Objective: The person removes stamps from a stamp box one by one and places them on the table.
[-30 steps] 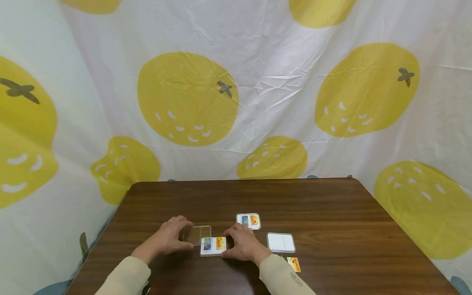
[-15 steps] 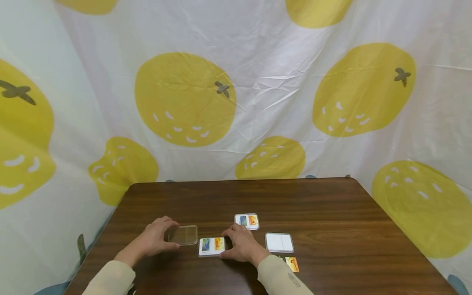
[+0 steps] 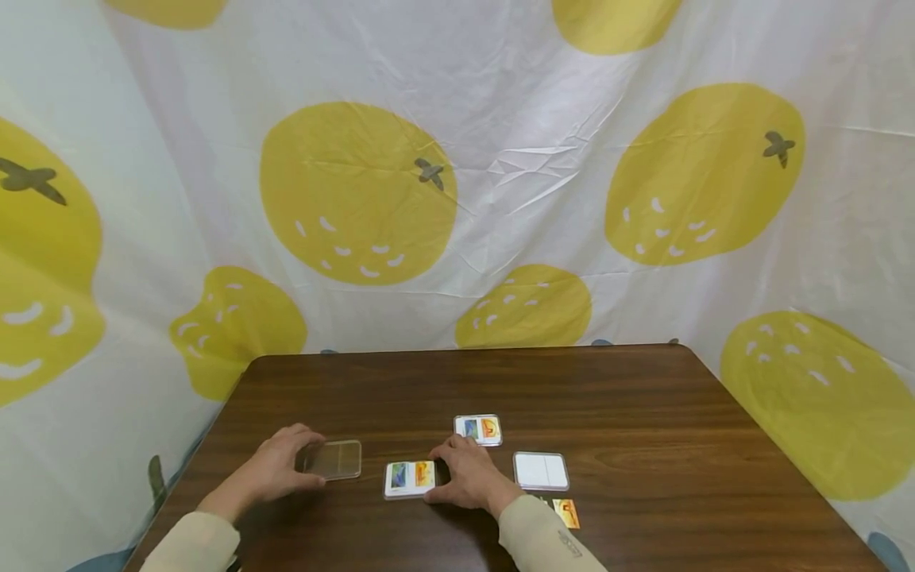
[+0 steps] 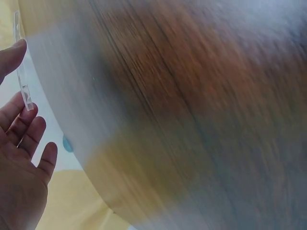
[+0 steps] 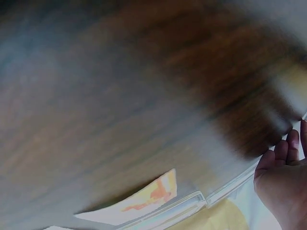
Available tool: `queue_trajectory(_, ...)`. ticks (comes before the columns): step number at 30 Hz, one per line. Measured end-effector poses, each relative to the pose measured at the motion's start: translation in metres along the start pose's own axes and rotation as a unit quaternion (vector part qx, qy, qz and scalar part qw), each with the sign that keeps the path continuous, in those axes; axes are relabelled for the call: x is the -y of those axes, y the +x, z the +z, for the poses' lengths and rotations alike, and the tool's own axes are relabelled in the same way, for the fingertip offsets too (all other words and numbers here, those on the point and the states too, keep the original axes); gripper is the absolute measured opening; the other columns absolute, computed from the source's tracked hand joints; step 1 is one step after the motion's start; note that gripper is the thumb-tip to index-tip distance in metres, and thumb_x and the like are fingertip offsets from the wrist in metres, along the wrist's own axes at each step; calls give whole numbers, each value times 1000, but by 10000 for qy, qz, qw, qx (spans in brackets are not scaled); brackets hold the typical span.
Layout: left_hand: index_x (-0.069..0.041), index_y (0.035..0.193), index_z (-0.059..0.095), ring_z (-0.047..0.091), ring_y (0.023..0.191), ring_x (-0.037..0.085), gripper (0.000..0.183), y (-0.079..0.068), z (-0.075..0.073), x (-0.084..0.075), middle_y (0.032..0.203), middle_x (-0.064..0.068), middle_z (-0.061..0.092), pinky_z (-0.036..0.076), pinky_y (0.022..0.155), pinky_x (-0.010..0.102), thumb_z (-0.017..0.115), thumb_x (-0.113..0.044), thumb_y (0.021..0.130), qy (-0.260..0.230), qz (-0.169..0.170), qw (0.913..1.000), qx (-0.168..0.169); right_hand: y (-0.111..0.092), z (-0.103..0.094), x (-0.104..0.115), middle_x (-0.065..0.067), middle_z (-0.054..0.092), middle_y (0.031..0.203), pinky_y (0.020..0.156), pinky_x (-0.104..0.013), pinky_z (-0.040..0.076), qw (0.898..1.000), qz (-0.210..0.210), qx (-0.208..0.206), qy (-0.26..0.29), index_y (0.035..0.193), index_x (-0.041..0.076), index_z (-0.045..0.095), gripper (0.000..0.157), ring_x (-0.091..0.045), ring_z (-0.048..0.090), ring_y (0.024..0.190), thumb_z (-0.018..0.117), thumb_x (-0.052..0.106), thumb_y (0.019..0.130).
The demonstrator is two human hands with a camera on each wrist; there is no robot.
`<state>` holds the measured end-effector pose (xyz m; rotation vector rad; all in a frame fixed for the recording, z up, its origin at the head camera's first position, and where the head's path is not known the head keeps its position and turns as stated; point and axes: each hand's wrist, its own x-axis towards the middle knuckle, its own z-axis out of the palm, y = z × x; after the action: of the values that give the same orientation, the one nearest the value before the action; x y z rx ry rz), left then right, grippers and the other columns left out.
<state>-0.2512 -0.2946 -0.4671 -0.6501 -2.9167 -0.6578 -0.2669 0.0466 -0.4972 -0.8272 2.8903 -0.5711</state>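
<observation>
Lemon-print cloth point(image 3: 500, 56) hangs behind a dark wood-grain table point(image 3: 643, 397). Left hand point(image 3: 277, 462): thumb and fingers pinch a clear cover point(image 3: 341, 461) by its edges; cannot tell whether it touches the tabletop. Main change: that grip has drawn off leftward. A second ago the cover overlapped a corner of the printed case point(image 3: 410, 479); now bare wood separates them. Right hand point(image 3: 468, 474) has stayed put, thumb and forefinger gripping the case at its right end, case lying flat just left of that hand. Reading: the two parts look fully separated, the case's pictured face left uncovered. Around the right grip: a second printed case point(image 3: 478, 430) just beyond, a white-faced case point(image 3: 541, 471) to the right, an orange card point(image 3: 567, 513) beside the sleeve.
</observation>
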Motion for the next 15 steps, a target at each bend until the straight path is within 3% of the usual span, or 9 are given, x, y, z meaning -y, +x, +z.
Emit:
queue_trajectory(6, -5, 117, 66, 55, 107, 32, 61, -6, -3, 9, 109, 2, 60, 43, 85, 59, 89, -34, 69, -26, -126, 9999, 64, -1, 0, 1, -2, 54, 122, 100, -47, 38, 10000, 12, 38, 48, 127, 17, 64, 60, -23, 49, 114, 79, 50, 79)
queue_trajectory(15, -2, 115, 66, 56, 103, 33, 60, -13, -4, 22, 109, 5, 60, 45, 86, 55, 89, -31, 67, 88, -115, 9998, 140, -1, -1, 1, -2, 54, 121, 99, -47, 39, 10000, 13, 38, 80, 127, 17, 64, 60, -23, 48, 112, 80, 49, 79)
